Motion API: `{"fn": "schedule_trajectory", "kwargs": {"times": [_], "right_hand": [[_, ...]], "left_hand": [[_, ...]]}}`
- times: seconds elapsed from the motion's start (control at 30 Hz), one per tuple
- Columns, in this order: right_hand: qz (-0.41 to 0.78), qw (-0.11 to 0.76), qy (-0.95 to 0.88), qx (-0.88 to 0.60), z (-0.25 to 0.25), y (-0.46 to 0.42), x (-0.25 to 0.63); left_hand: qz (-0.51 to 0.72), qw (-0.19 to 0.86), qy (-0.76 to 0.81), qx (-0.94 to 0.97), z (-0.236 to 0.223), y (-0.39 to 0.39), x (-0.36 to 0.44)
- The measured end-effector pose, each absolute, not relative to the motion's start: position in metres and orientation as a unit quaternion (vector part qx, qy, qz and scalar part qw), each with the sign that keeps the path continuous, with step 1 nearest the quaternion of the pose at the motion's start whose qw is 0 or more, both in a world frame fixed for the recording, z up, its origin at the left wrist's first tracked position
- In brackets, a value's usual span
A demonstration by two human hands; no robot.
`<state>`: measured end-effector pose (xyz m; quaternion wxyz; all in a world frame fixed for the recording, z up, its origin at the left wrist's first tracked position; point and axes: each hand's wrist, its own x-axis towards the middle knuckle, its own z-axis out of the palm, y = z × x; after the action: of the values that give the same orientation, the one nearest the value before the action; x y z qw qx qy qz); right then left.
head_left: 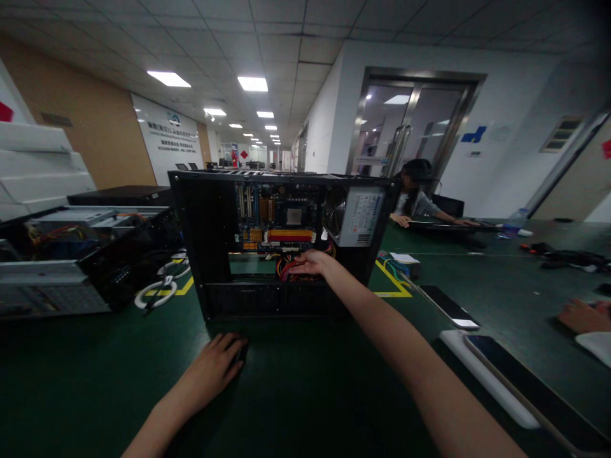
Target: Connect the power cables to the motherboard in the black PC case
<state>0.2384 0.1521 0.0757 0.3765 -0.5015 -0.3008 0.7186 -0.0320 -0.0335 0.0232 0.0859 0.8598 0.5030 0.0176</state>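
An open black computer case (210, 242) lies on its side on the green table (296, 394), showing its motherboard (281, 219) and a silver power supply (360, 219). My right hand (310, 262) reaches into the case and rests among the red and orange cables (285, 266) at the bottom; its fingers look loosely curled on them. Flat on the table just in front of the case lies my left hand (217, 366), fingers stretched out, with its fingertips on a small dark object (241, 351) I cannot make out.
A second open case (71, 254) stands at the left, with white cable loops (157, 294) beside it. Phones and a white slab (482, 375) lie at the right. Another person's hand (580, 315) shows at the right edge. A seated person (415, 197) works behind the case.
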Motion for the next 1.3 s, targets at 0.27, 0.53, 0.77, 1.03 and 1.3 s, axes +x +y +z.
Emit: {"fn": "schedule_trajectory", "kwargs": {"times": [0.27,0.53,0.77,1.03,1.3], "right_hand": [[0.733,0.371,-0.300,-0.485,0.078,0.155,0.236],[0.720,0.375,-0.292,-0.505,0.076,0.157,0.235],[0.715,0.379,-0.294,-0.509,0.075,0.161,0.234],[0.711,0.404,-0.281,-0.503,0.074,0.162,0.232],[0.702,0.423,-0.268,-0.506,0.075,0.161,0.230]], "left_hand": [[0.014,0.082,0.501,0.862,0.022,-0.032,-0.034],[0.002,0.088,0.509,0.856,0.020,-0.031,-0.034],[0.031,0.084,0.499,0.862,0.020,-0.032,-0.033],[0.025,0.082,0.503,0.860,0.018,-0.031,-0.034],[0.028,0.083,0.499,0.862,0.020,-0.032,-0.035]]}}
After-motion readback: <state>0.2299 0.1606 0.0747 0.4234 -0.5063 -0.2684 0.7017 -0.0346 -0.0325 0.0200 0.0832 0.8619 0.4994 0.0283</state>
